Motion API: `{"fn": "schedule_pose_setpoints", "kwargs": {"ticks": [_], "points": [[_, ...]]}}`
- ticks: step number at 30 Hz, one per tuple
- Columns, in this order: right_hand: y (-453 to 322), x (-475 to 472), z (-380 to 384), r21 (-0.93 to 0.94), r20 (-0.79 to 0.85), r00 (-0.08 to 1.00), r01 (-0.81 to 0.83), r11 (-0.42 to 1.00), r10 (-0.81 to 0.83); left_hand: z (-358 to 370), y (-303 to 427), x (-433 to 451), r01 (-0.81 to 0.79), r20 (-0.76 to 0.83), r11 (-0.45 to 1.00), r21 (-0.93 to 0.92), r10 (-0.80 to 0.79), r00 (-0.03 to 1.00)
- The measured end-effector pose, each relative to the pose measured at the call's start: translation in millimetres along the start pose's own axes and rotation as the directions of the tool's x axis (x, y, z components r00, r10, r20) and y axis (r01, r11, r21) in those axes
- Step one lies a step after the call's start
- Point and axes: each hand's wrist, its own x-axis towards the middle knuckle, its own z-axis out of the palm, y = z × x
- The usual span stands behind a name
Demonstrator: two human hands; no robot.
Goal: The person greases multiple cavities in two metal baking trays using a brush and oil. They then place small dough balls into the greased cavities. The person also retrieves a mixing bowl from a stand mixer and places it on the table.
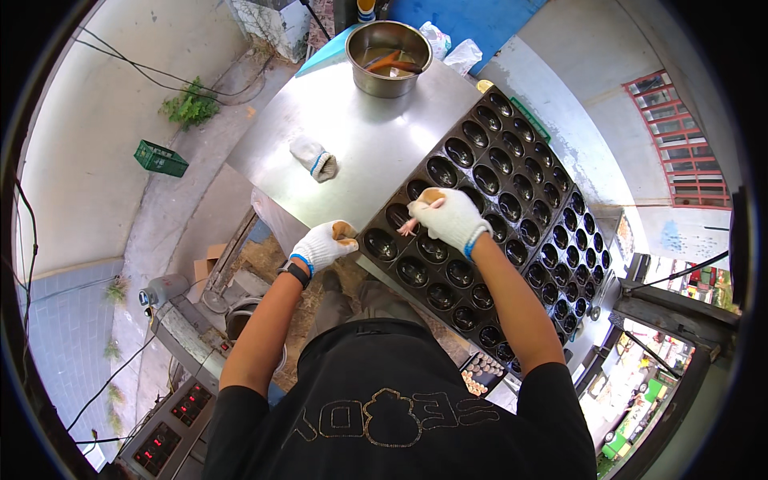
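My left hand (327,243), in a white knit glove with tan stains, rests by the near left corner of a dark mould tray (384,207) with many glossy oval hollows; its thumb and fingers are curled at the tray's edge. Over the hollows near that corner, my right hand (450,216), gloved alike, pinches a small pale pink object (408,227) with frayed strands; its exact kind cannot be told. A stained glove (314,158) lies on the steel table (360,150) to the left. Farther off stands a steel pot (389,60) holding liquid and an orange-brown implement.
A second mould tray (570,264) adjoins at the right. White plastic bags (463,57) lie behind the pot. Below the trays is a dark tray of small round pieces (482,366). Control panels (157,449), a gas cylinder (167,290) and a green crate (161,158) are at the left.
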Motion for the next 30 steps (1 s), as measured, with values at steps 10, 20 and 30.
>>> {"fn": "schedule_pose_setpoints", "kwargs": {"ticks": [10,20,30], "points": [[64,7,18,-0.602,-0.089,0.612,0.596,0.532,-0.786,-8,11,3,0.027,0.053,0.997,0.066,-0.031,0.998],[19,35,-21,0.382,-0.061,0.948,-0.267,0.885,0.313,-4,-6,14,-0.003,0.124,1.000,-0.029,0.006,0.992],[38,44,-6,0.117,-0.638,0.711,0.470,0.875,-0.296,-108,13,100,-0.070,-0.322,0.911,-0.406,-0.071,0.944]]}}
